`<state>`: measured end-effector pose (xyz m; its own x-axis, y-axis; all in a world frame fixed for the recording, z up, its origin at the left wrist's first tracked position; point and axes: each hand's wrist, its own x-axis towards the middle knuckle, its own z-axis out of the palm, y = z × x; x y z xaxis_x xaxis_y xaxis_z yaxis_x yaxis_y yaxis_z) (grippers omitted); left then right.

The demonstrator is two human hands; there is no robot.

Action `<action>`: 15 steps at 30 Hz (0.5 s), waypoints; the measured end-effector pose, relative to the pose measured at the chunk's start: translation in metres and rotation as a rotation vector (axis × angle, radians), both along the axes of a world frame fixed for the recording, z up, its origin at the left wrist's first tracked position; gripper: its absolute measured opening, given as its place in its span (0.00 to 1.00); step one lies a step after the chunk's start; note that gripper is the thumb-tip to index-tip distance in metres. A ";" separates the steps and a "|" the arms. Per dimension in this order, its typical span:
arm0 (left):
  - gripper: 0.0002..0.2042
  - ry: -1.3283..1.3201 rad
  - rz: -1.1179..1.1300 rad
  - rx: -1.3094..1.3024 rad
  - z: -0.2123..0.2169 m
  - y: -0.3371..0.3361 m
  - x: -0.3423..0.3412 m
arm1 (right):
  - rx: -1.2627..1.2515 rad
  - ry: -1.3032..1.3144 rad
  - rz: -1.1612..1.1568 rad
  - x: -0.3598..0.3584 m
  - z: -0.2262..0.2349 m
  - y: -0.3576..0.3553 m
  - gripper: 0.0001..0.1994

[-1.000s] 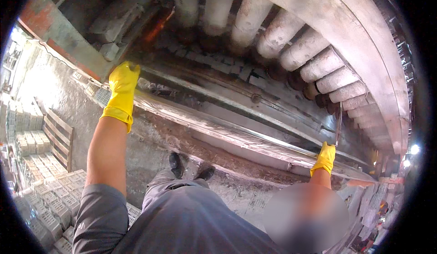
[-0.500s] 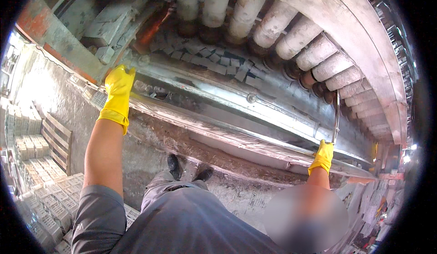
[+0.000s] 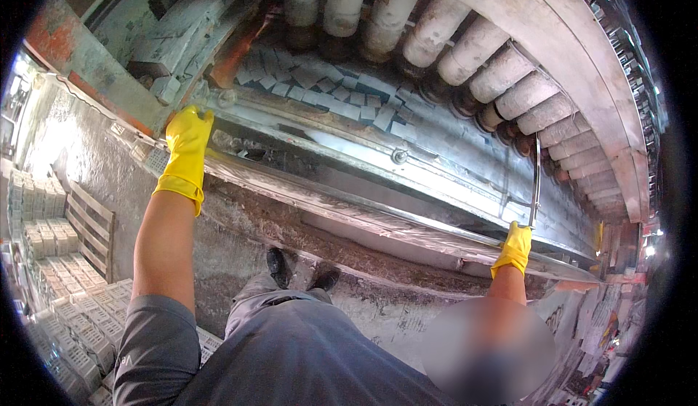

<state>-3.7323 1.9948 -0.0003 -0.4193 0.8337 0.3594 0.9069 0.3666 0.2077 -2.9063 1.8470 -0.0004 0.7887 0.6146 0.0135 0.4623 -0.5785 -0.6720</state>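
Both my hands wear yellow rubber gloves and rest on the near side of a large machine. My left hand (image 3: pixel 187 144) is curled at the left end, beside the orange-edged frame (image 3: pixel 123 101); what lies under its fingers is hidden. My right hand (image 3: pixel 515 248) is closed over the long metal rail (image 3: pixel 342 201) farther right. Just above that glove stands a thin upright metal rod (image 3: pixel 537 181). Beyond the rail, flat pale rectangular pieces (image 3: pixel 349 104) lie scattered on a wet-looking dark bed.
Thick whitish cylinders (image 3: pixel 480 53) stand in a curved row under a broad beam (image 3: pixel 574 46). Stacked pale blocks (image 3: pixel 80 304) sit on the floor at lower left, near a wooden pallet (image 3: pixel 91 228). My shoes (image 3: pixel 276 266) are below the machine's edge.
The pale pieces and their bed look brighter. The view has shifted slightly; both hands keep nearly the same places.
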 end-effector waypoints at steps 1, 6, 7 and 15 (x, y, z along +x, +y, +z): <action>0.24 0.002 0.000 0.001 0.001 -0.001 0.001 | -0.027 0.026 -0.013 -0.001 0.002 0.000 0.24; 0.24 0.019 -0.014 -0.006 0.002 -0.005 -0.001 | 0.004 0.099 -0.030 -0.033 0.023 -0.002 0.24; 0.24 0.016 -0.019 -0.011 0.002 -0.005 -0.002 | 0.026 0.081 -0.041 -0.037 0.022 -0.003 0.23; 0.24 0.009 -0.001 -0.039 0.002 -0.009 0.001 | 0.002 0.070 -0.030 -0.032 0.020 -0.008 0.22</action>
<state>-3.7314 1.9863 0.0015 -0.4149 0.8476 0.3308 0.9092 0.3730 0.1848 -2.9384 1.8387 0.0200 0.8055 0.5911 -0.0413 0.3971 -0.5902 -0.7029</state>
